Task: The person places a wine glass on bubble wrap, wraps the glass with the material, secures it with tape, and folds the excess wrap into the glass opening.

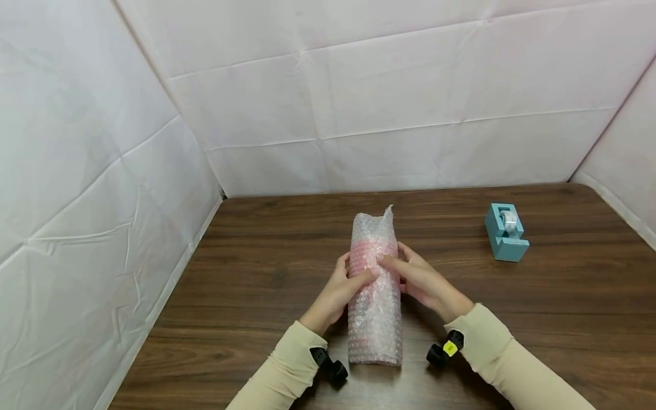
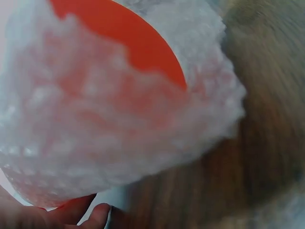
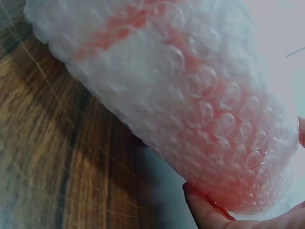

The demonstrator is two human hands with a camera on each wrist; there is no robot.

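A long bundle of bubble wrap [image 1: 376,324] lies rolled around something red and white. My left hand [image 1: 338,291] grips its left side, thumb laid across the top. From the right, my right hand [image 1: 422,282] holds it likewise, its thumb close to the other one. A flat, round red end [image 2: 147,52] shows inside the open near end of the wrap in the left wrist view; most of the wrapped thing is hidden. Loose wrap stands up in a point at the far end. In the right wrist view, red patches show through the bubbles, with fingers [image 3: 205,207] beneath the wrap.
A light blue tape dispenser [image 1: 507,242] with a roll of clear tape stands at the back right of the dark wooden table [image 1: 256,273]. White sheets [image 1: 384,102] hang behind the table and along both sides. Each wrist wears a small black camera [image 1: 335,370].
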